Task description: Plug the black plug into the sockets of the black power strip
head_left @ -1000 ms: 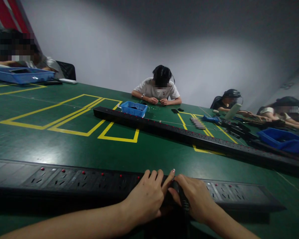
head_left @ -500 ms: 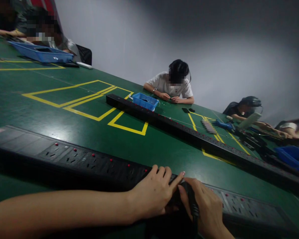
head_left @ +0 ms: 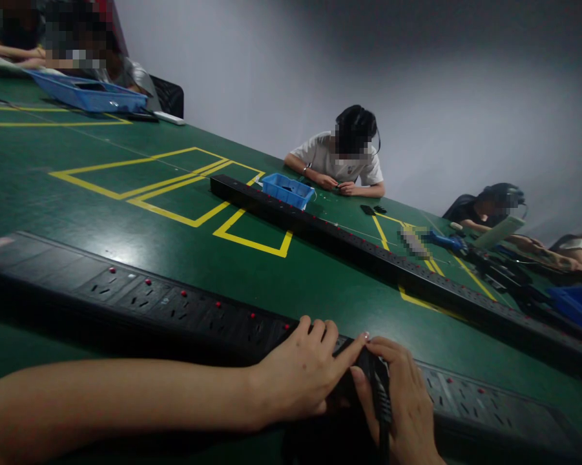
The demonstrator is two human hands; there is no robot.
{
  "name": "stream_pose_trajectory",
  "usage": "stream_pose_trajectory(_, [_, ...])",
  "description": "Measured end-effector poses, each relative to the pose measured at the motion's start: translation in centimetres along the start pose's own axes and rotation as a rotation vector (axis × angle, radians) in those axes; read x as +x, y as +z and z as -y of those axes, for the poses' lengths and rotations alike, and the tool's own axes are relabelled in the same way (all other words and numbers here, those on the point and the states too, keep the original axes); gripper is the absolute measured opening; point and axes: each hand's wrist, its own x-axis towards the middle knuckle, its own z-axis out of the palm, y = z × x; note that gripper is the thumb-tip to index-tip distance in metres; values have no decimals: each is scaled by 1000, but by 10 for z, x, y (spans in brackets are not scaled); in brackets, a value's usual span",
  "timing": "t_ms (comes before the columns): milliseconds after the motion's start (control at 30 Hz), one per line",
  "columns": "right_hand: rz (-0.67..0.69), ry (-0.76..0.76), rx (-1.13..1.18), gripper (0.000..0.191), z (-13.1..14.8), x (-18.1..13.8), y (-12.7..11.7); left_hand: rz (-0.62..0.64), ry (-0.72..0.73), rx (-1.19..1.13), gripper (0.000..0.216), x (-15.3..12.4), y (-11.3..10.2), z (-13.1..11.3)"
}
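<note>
A long black power strip (head_left: 201,320) with sockets and red indicator lights lies across the table in front of me. My left hand (head_left: 303,371) grips its middle, fingers over the top and index finger stretched toward the plug. In my right hand (head_left: 404,394) is a black plug (head_left: 378,378) with its cord hanging down, pinched between thumb and fingers at the strip's upper face. The prongs are hidden, so I cannot tell how far in they are.
A second long power strip (head_left: 392,265) lies farther across the green table (head_left: 174,252). Beyond it is a small blue basket (head_left: 298,197); a larger blue tray (head_left: 121,103) stands far left, and a blue bin (head_left: 581,307) right. Several people sit around the table.
The view has shifted slightly. My left hand still grips the strip, and my right hand still holds the plug at nearly the same place.
</note>
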Motion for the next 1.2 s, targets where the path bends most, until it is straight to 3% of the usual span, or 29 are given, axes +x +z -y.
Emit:
stream_pose_trajectory(300, [-33,-28,-27,28,0,-1,1,30,5,-17,94,0,1,1])
stream_pose_trajectory(567, [39,-260,-82,44,-8,5,-14,55,11,-49,83,0,3,0])
stream_pose_trajectory(733, [116,-424,-196,38,-17,11,-32,82,-4,-62,78,1,3,0])
stream_pose_trajectory(1200, [74,-406,-214,37,-21,8,-31,124,2,-67,94,2,4,-1])
